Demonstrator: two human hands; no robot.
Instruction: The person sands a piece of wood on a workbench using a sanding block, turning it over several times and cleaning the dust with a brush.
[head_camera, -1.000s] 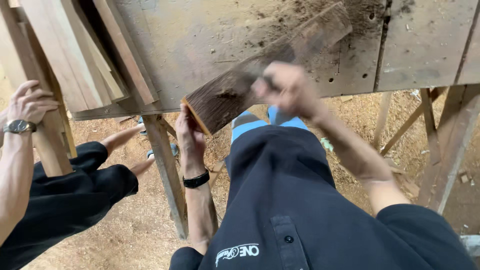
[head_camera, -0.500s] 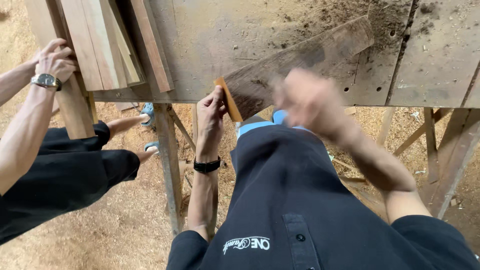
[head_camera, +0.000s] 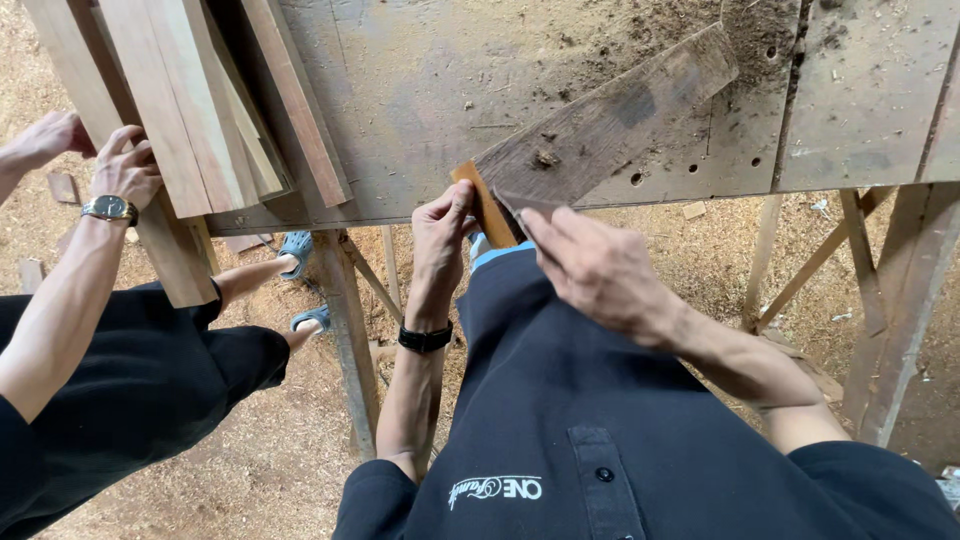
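Both hands were on the near end of the plank (head_camera: 610, 125), which lay slantwise on the worktop (head_camera: 420, 90): the left hand (head_camera: 440, 235) pinched its orange cut end while the right hand (head_camera: 590, 265) clamped over the edge, probably to steady it. The worktop was scuffed and dusty, sawdust covered the floor (head_camera: 700, 260), and a co-worker's hand (head_camera: 125, 170) gripped the boards (head_camera: 190, 110) at left.
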